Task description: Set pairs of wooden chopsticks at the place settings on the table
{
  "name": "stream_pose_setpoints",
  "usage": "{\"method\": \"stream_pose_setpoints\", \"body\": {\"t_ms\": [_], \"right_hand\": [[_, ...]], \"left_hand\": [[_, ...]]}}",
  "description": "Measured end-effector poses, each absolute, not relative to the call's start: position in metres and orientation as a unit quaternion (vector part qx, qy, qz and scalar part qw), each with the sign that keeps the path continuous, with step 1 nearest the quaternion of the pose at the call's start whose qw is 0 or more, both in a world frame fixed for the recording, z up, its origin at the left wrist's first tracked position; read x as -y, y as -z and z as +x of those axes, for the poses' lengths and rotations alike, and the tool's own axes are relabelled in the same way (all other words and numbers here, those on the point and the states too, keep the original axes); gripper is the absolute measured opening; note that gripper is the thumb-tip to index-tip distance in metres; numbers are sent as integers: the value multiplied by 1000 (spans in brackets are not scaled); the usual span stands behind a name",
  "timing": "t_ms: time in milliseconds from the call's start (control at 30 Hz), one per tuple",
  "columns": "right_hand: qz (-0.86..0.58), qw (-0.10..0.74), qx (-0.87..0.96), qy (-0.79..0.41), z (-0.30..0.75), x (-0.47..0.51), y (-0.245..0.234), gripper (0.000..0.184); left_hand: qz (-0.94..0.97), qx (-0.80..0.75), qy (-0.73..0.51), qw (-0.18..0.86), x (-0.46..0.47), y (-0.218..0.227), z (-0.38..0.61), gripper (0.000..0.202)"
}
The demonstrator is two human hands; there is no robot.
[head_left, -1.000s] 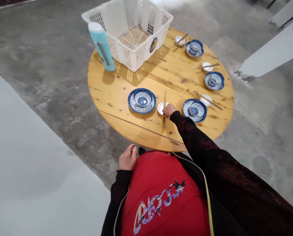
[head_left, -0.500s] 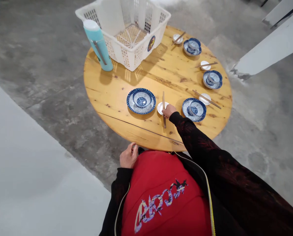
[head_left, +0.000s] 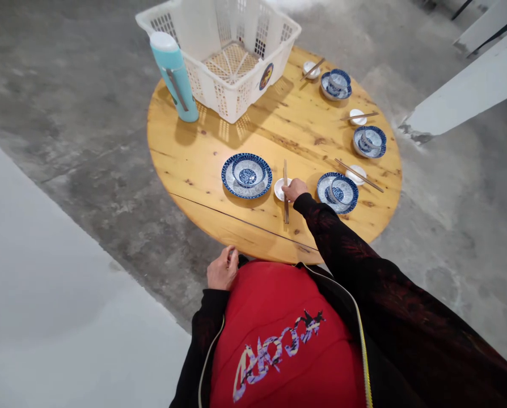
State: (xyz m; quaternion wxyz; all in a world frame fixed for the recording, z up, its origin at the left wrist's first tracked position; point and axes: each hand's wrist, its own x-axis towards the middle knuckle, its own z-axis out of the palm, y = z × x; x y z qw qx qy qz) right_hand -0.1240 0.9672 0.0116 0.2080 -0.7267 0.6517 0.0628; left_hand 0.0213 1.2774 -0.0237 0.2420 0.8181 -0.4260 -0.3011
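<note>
With closed fingers, my right hand (head_left: pixel 295 190) grips a pair of chopsticks (head_left: pixel 286 212) lying across a small white dish (head_left: pixel 278 190). Left of it, a blue-and-white bowl (head_left: pixel 248 171) rests on a matching plate (head_left: pixel 253 192). Another blue-and-white bowl (head_left: pixel 342 191) on its plate (head_left: pixel 323 184) stands just right of my right hand. My left hand (head_left: pixel 223 269) is curled at the near table edge, against my jacket; whether anything is in its fingers cannot be made out.
On the round wooden table (head_left: pixel 202 209) stand a large white plastic basket (head_left: pixel 245 93) and a turquoise thermos (head_left: pixel 177 79). Along the right rim are further bowl sets (head_left: pixel 369 141) and chopsticks on small dishes (head_left: pixel 358 117). A white pillar (head_left: pixel 461 85) rises beyond.
The view has shifted slightly, so the table things sit a little further right and lower. My right hand stays at the chopsticks and dish; my left hand has barely moved.
</note>
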Motion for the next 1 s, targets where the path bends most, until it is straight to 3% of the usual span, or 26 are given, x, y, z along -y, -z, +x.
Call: {"method": "stream_pose_setpoints", "body": {"t_ms": [767, 1000], "right_hand": [[-729, 265, -627, -68, -128, -967, -7, 25], [-737, 229, -633, -49, -131, -970, -18, 28]], "left_hand": [[820, 427, 306, 227, -1280, 27, 23, 34], [816, 434, 308, 227, -1282, 30, 24, 34]]}}
